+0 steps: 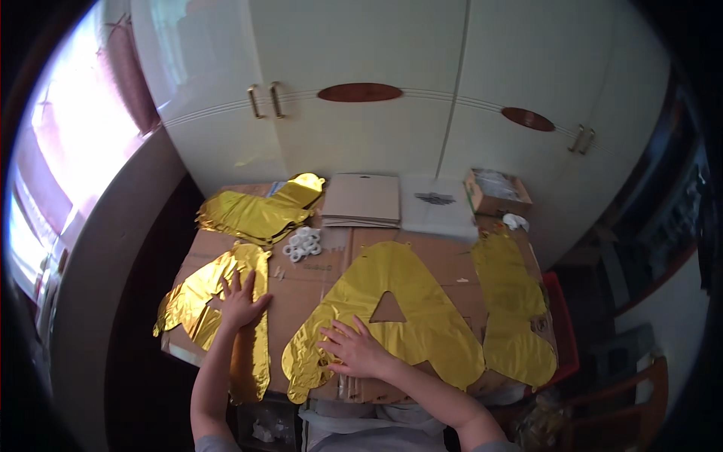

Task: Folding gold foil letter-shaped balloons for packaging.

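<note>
A flat, gold foil balloon shaped like the letter A [429, 335] lies in front of me. My right hand [358, 352] rests on its wrinkled left leg, fingers spread and palm down. To the left is another crinkled gold foil balloon [197, 290], whose letter I cannot make out for certain. Spread over its upper part is my left hand [242, 305], pressing flat with nothing gripped. A third gold foil balloon [512, 301] hangs a little over the right side of the cardboard. More folded gold foil [252, 215] is heaped at the back left.
Flattened cardboard [297, 290] covers the table. Small white rings [303, 245] sit beside the foil heap. Behind are stacked cardboard sheets [361, 200], a pale sheet with a dark mark [434, 211] and an open box [504, 200]. Cabinets [361, 45] stand beyond; a red bin [559, 324] is right.
</note>
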`<state>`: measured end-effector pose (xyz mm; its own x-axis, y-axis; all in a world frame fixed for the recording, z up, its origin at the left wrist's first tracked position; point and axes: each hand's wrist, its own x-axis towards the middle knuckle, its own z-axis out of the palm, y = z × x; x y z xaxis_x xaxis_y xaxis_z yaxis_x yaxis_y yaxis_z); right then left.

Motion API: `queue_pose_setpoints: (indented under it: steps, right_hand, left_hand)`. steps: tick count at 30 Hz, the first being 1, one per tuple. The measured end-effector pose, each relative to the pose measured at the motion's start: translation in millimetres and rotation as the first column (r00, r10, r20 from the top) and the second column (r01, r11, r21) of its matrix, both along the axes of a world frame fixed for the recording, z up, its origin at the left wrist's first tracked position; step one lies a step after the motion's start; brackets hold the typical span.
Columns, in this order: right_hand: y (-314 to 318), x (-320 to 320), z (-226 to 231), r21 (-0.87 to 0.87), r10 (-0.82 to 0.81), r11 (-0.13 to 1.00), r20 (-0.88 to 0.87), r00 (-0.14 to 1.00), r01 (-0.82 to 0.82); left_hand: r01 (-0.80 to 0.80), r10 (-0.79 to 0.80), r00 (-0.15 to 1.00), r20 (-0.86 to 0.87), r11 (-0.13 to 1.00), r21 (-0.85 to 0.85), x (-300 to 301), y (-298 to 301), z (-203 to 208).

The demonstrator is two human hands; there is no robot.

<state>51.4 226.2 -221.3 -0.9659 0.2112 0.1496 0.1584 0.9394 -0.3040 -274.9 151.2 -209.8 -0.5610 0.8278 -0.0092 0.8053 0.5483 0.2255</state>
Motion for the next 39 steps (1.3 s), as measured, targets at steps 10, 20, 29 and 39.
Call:
queue_pose_setpoints:
  steps: [10,20,29,39]
  right_hand:
    - [9.5,90.2,76.7,-0.055,-0.291,0.955,-0.364,0.885,0.292]
    - [38.9,313.9,43.2,-0.083,-0.731,0.681,-0.013,0.682,0.728]
    - [37.6,322.9,-4.9,-0.068,-0.767,0.631,-0.199,0.61,0.773]
    - [52.1,338.3,1.4,-0.46,-0.886,0.463,-0.264,0.381,0.758]
  left_hand:
    - [0.689,-0.689,0.725,-0.027,0.722,0.071,134.7,6.0,45.3]
    - [0.814,-0.817,0.575,-0.032,0.576,-0.076,140.6,7.4,24.3]
    - [0.861,-0.867,0.493,-0.069,0.497,-0.105,167.5,53.4,60.9]
    - [0.923,-0.998,-0.036,-0.05,-0.053,0.382,372.7,137.6,47.0]
